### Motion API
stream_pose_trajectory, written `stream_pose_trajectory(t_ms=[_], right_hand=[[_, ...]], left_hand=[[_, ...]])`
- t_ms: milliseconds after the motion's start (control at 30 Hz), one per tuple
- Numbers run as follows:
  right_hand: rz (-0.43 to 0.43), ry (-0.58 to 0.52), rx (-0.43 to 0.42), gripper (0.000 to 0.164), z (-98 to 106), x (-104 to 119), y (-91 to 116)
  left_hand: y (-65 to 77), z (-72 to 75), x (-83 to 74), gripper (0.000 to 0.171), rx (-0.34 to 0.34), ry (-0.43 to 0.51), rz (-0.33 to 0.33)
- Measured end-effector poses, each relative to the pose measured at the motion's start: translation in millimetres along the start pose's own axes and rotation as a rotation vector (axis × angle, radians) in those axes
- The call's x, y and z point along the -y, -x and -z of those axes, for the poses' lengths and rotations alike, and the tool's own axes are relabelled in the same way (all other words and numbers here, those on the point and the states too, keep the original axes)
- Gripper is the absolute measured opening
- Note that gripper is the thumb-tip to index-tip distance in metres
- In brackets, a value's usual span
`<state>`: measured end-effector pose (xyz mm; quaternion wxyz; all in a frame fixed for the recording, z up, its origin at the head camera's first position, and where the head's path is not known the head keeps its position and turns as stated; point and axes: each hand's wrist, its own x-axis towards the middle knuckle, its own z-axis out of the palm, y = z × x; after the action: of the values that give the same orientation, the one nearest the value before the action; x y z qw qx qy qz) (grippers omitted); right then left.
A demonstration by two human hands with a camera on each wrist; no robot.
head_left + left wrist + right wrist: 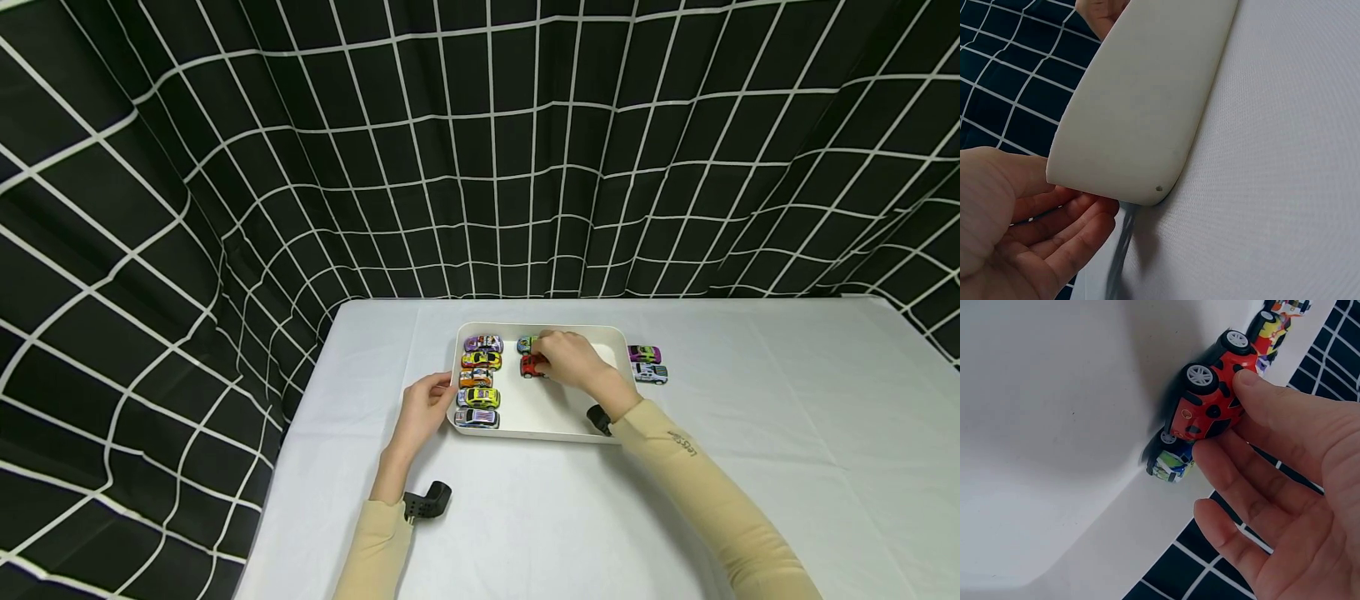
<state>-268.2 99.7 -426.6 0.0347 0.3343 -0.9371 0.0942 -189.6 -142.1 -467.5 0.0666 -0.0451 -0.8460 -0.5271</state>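
My right hand (572,358) pinches a red toy car (1213,403) with black spots between thumb and fingers, inside the white tray (517,421). The right wrist view shows its wheels turned toward the camera. Just beyond it in the tray sits a green and blue toy car (1172,464), partly covered. At the tray's left end my left hand (423,410) holds the wall, the thumb at the rim and the fingers against the outside. Inside along that end, several toy cars stand in a column, among them a purple one (483,343) and a silver striped one (477,418).
Outside the tray's right end, a purple and green toy car (645,354) and a pale blue toy car (649,373) lie on the white-covered table (765,400). A black curtain with a white grid (525,167) hangs behind the table and at its left.
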Motion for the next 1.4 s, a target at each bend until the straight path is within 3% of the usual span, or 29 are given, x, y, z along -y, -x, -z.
stream_pose_trajectory(t_ms=[400,633,933,1400], right_hand=[[-0.004,0.026,0.007,0.013,2,1,1],[-0.004,0.024,-0.028,0.009,14,-4,9],[-0.066,0.023,-0.097,0.02,38,-30,37],[-0.16,0.01,-0.114,0.008,45,-75,90]], left_hand=[[-0.2,-0.3,2.7,0.026,0.001,-0.007,0.008],[0.3,-0.9,1.8,0.026,0.002,-0.009,-0.002],[0.5,0.1,0.8,0.026,-0.006,-0.01,0.001],[0.4,-0.2,4.5,0.027,0.001,-0.002,0.006]])
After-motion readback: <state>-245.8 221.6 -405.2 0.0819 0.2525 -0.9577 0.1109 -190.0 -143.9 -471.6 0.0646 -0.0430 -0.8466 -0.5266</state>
